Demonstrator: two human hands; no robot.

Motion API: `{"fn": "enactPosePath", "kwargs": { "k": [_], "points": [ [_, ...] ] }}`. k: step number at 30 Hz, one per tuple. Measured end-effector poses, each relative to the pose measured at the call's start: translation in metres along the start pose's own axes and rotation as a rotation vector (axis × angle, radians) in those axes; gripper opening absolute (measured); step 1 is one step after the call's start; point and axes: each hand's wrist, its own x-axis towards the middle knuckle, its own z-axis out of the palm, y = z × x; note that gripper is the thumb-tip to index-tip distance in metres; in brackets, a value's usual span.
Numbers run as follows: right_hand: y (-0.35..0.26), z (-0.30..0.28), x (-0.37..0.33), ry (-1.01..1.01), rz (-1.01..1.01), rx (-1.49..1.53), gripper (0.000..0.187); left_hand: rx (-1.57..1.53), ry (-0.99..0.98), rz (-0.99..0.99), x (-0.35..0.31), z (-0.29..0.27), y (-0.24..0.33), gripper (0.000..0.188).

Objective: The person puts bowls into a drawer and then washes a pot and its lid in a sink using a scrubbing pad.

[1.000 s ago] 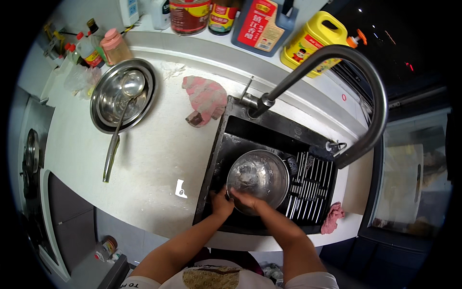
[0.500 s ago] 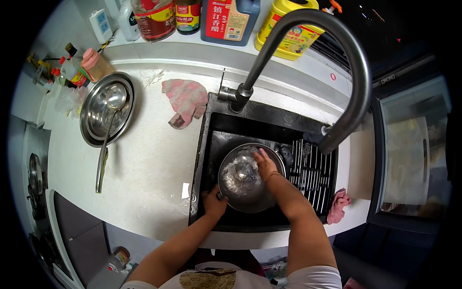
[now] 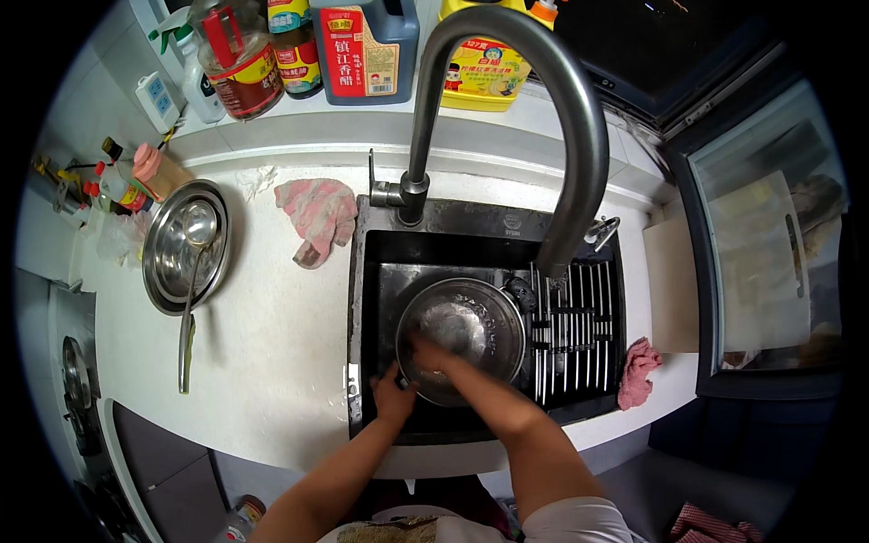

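A round steel pot [image 3: 493, 330] sits in the black sink [image 3: 385, 246], its inside wet and shiny. At its near left rim, my left hand [image 3: 395, 396] is closed round a short dark handle. My right hand [image 3: 425, 353] reaches into the pot against the left part of its inside. Motion smears that hand, so its fingers and anything in them cannot be made out. The grey gooseneck faucet [image 3: 579, 136] arches over the sink, its spout above the drying rack.
A metal drying rack [image 3: 579, 335] covers the sink's right side. On the counter's left lie a steel basin [image 3: 161, 271] with a ladle [image 3: 188, 330], and a pink-and-white cloth [image 3: 317, 217]. A pink rag [image 3: 640, 373] lies at the right. Bottles line the back ledge.
My right hand has swept from the pot's right inner side to its left. The left hand stays at the handle. The whole view has shifted a little.
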Motion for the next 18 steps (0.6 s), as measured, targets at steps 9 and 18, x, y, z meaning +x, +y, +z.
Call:
{"fn": "enactPosePath", "kwargs": {
  "k": [9,18],
  "points": [
    [0.032,-0.079,-0.031,-0.321,0.309,-0.777,0.053,-0.036,0.009,-0.036,-0.002,0.000,-0.002,0.062],
    [0.037,0.014,-0.010,-0.401,-0.051,-0.317,0.056,0.013,0.005,-0.012,0.002,0.006,-0.005,0.062]
  ]
}}
